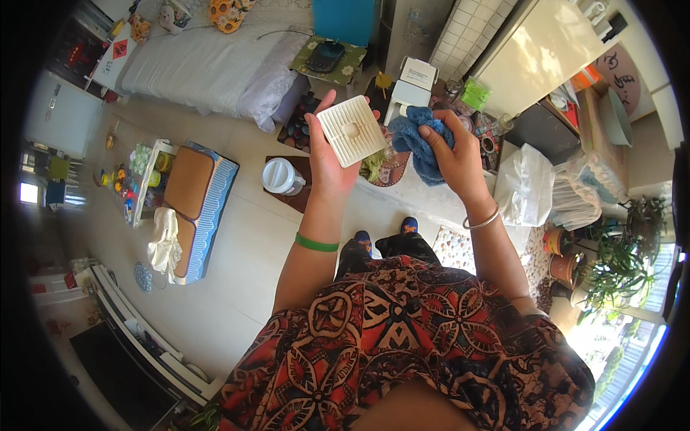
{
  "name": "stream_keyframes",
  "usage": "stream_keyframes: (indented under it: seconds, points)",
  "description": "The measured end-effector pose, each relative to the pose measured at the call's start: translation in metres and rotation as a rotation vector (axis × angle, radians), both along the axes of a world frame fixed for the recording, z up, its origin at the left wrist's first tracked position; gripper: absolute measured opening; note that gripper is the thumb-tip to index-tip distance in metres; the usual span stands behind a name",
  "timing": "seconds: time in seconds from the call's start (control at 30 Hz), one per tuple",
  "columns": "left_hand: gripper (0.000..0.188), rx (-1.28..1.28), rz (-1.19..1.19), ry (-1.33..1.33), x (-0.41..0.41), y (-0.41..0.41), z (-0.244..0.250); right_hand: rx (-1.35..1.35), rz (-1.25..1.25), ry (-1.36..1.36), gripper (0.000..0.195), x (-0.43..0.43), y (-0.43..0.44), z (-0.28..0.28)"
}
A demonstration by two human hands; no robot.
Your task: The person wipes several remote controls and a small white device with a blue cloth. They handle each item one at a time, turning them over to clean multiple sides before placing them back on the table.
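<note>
A square, cream-coloured ribbed plastic piece with a small pale recess at its centre rests on the palm of my left hand. My left thumb lies along its near left edge, and fingertips show past its far corners. A crumpled blue plush cloth is gripped between the thumb and fingers of my right hand. The cloth hangs just right of the ribbed piece, with a narrow gap between them. Both hands are raised in front of me, above floor level.
A lidded white plastic jug stands on a brown surface to the left. Further left is a table with brown panels. A white plastic bag and potted plants are on the right. A bed lies ahead.
</note>
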State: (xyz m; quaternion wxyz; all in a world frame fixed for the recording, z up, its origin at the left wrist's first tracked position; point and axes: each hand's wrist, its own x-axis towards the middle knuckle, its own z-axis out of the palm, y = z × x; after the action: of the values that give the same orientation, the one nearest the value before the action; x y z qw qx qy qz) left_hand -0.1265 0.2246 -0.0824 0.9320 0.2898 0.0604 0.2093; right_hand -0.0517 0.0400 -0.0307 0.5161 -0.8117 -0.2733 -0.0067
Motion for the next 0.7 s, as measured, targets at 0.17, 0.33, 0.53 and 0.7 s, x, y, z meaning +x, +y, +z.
stream_keyframes:
  seconds: [0.17, 0.33, 0.53, 0.7]
  points:
    - [0.059, -0.085, -0.061, 0.085, 0.039, -0.039, -0.021, 0.06, 0.178, -0.324, 0.033, 0.008, 0.028, -0.005]
    - [0.061, 0.0, -0.161, 0.225, 0.072, -0.07, -0.039, -0.206, 0.007, -0.582, 0.049, 0.05, 0.004, -0.072]
    - [0.082, 0.124, -0.306, 0.166, 0.103, -0.102, -0.024, -0.039, -0.27, 0.154, 0.028, 0.14, -0.098, -0.122]
    - [0.068, 0.063, -0.429, 0.096, 0.134, -0.126, -0.024, 0.901, -0.058, 0.901, 0.022, 0.14, -0.121, -0.093]
